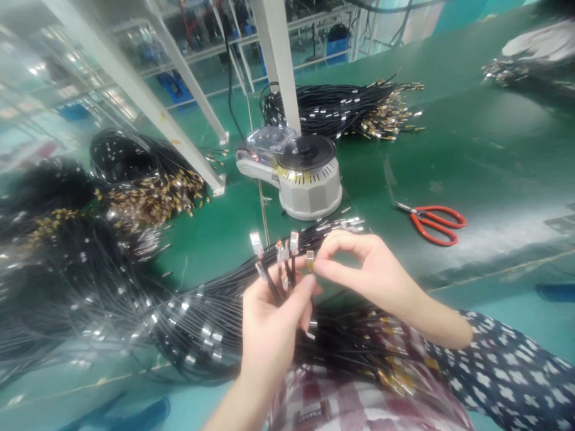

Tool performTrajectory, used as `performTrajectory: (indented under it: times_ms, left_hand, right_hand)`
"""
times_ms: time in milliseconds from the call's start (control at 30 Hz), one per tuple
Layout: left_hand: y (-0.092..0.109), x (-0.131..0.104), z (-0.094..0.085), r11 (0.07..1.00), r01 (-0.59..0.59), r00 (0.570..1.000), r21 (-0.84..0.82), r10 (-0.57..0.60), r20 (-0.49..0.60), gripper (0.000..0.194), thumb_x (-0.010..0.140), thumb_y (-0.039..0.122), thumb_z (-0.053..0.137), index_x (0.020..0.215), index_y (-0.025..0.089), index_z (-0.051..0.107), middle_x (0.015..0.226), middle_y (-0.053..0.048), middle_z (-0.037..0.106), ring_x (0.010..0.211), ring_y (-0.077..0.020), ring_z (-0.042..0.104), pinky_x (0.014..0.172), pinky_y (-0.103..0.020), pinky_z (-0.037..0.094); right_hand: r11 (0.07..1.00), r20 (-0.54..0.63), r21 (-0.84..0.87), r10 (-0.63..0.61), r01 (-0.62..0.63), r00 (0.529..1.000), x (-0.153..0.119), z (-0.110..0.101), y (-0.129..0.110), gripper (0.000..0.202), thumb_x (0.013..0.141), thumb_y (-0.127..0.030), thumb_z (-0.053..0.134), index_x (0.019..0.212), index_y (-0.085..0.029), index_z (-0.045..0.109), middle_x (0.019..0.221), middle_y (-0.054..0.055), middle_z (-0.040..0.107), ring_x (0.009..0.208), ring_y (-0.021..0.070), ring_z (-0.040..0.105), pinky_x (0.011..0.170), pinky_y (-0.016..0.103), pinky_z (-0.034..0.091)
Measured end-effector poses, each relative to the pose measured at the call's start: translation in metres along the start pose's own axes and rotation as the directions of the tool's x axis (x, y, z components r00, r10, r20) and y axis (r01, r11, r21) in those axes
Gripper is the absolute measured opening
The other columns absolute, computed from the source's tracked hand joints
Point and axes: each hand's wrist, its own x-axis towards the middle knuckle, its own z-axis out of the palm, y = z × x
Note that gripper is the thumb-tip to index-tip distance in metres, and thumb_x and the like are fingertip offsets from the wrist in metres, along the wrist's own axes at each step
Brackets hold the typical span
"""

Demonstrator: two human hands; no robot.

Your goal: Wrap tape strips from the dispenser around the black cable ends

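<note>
Several black cables with silver connector ends (282,253) stand up out of my left hand (272,323), whose fingers and thumb are wrapped round them. My right hand (359,263) is beside it, thumb and index finger pinched at a small connector with a yellowish piece (310,259). Under and around both hands lies a long bundle of black cables (201,319) with silver and yellow ends. Just beyond the hands stands a white round tape dispenser (309,183) with a black disc on top.
Red-handled scissors (439,224) lie on the green table (478,152) at the right. Cable heaps sit at the left (140,183) and behind the dispenser (350,109). White metal posts (282,58) rise from the table. A whitish bundle (541,49) is far right.
</note>
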Motion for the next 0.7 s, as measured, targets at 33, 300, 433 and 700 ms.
performTrajectory:
  times_ms: [33,300,433,700]
  left_hand:
    - [0.000,-0.001,0.000,1.000,0.001,1.000,0.001,-0.001,-0.002,0.021,0.080,0.023,0.075,0.100,0.018,0.072,0.065,0.000,0.068,0.038,-0.0007,0.044,0.040,-0.014,0.033]
    - [0.001,-0.002,0.006,1.000,-0.012,0.997,-0.011,0.011,-0.070,0.020,0.079,0.027,0.075,0.095,0.016,0.070,0.061,0.001,0.065,0.036,-0.0010,0.043,0.037,-0.013,0.031]
    - [0.001,0.002,0.006,0.999,-0.032,0.998,-0.012,0.032,-0.059,0.016,0.082,0.030,0.072,0.087,0.015,0.068,0.056,0.001,0.063,0.037,-0.0025,0.042,0.035,-0.014,0.026]
    - [0.004,0.000,0.003,1.000,-0.006,1.000,-0.001,0.006,0.002,0.020,0.085,0.030,0.068,0.097,0.015,0.067,0.061,-0.001,0.065,0.037,-0.0017,0.040,0.039,-0.016,0.026]
  right_hand:
    - [1.000,-0.006,0.002,0.004,-0.004,1.000,0.000,0.000,0.000,0.013,0.078,-0.020,0.066,0.066,-0.018,0.062,0.070,-0.001,0.063,0.073,0.0149,0.058,0.076,0.030,0.045]
    - [0.997,-0.054,0.061,0.057,-0.054,0.997,-0.004,0.009,-0.002,0.016,0.079,-0.020,0.064,0.064,-0.018,0.059,0.066,-0.002,0.061,0.071,0.0145,0.057,0.076,0.031,0.044]
    - [0.994,-0.041,0.100,0.043,-0.038,0.998,-0.007,0.012,-0.002,0.018,0.080,-0.017,0.062,0.063,-0.018,0.057,0.065,-0.002,0.061,0.070,0.0136,0.057,0.077,0.030,0.043]
    - [0.992,-0.067,0.123,0.043,-0.034,0.997,-0.008,0.012,-0.001,0.018,0.081,-0.018,0.063,0.064,-0.018,0.057,0.065,-0.002,0.060,0.070,0.0143,0.056,0.076,0.031,0.043]
